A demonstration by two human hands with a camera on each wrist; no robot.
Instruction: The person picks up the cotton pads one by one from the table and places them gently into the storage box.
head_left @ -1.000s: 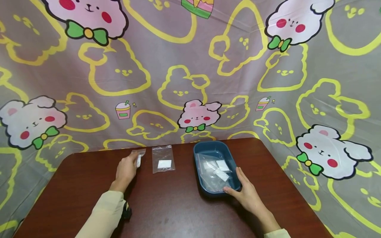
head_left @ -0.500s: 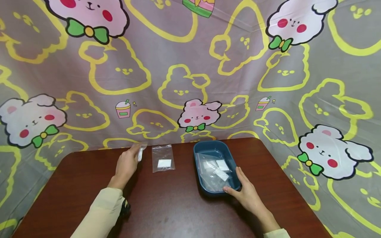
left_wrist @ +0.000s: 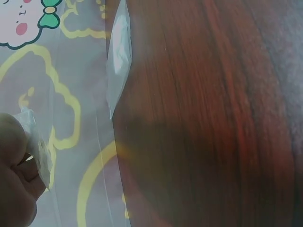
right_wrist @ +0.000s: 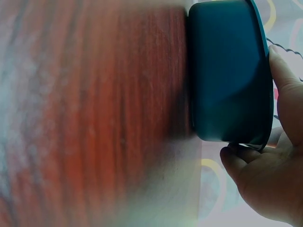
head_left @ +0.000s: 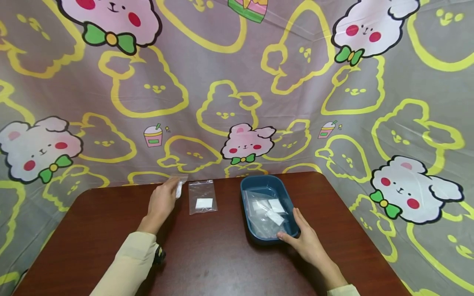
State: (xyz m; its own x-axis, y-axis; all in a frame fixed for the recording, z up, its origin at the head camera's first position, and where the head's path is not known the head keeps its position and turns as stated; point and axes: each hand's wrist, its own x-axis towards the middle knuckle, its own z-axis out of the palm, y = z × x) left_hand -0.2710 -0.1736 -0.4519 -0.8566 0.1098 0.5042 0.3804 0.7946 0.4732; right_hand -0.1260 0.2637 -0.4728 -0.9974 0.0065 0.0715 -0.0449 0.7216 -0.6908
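Note:
A small clear zip bag (head_left: pixel 179 190) with something white inside is pinched by my left hand (head_left: pixel 161 201) near the table's back edge. In the left wrist view, part of that bag sticks out past the fingers (left_wrist: pixel 13 142). A second zip bag (head_left: pixel 203 197) with a white piece lies flat on the table, just right of the held one. My right hand (head_left: pixel 309 242) grips the near right corner of a blue plastic box (head_left: pixel 261 181); its thumb is on the near rim. Several similar clear bags (head_left: pixel 264 213) with white pieces lie inside the box.
The dark red-brown wooden table (head_left: pixel 207 255) has a rounded back left corner. A printed curtain (head_left: pixel 222 102) hangs close behind the table and along both sides.
My left hand has lifted the bag a little and moved it right, closer to the bag on the table. The right hand and the box have stayed in place.

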